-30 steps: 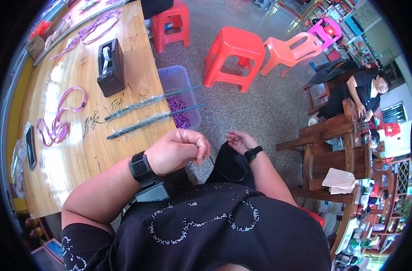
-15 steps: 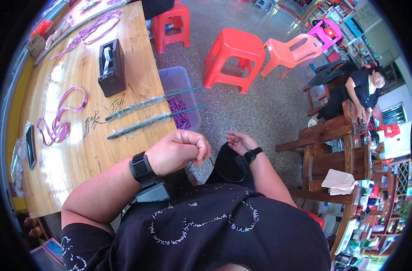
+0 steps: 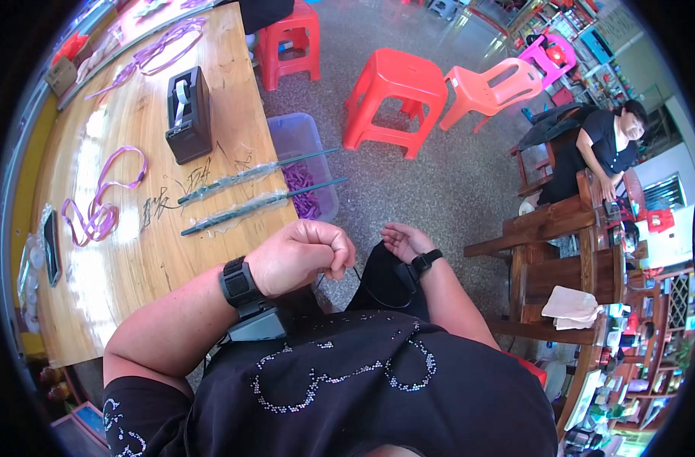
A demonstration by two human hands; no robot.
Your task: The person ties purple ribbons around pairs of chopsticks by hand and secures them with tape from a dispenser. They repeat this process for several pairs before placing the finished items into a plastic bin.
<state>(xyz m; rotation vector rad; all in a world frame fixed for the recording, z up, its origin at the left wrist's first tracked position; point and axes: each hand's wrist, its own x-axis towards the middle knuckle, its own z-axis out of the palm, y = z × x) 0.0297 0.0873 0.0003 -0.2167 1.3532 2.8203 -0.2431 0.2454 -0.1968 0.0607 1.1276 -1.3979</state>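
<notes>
My left hand (image 3: 311,253) is closed in a fist just off the table's near right edge, and nothing shows sticking out of it. A thin dark cord (image 3: 356,272) passes close below its fingers. To the right, my right hand (image 3: 404,241) rests above my lap with the palm turned partly up, its fingers loosely bent and apart, holding nothing. Nearest the left fist on the table lie two dark green rods (image 3: 233,215) (image 3: 245,177) partly wrapped in clear film, their thin ends reaching past the edge. Both wrists carry black bands (image 3: 239,282) (image 3: 426,260).
The wooden table (image 3: 161,263) bears a black tape dispenser (image 3: 197,122), purple straps (image 3: 98,221) and a phone (image 3: 51,247). Below its edge stands a clear bin (image 3: 328,206) with purple pieces (image 3: 302,190). Red stools (image 3: 401,72) and a chair (image 3: 500,87) stand beyond. A person (image 3: 602,145) sits right.
My hands and the table things stay where they were. The seated person at the right has shifted the head and upper body slightly.
</notes>
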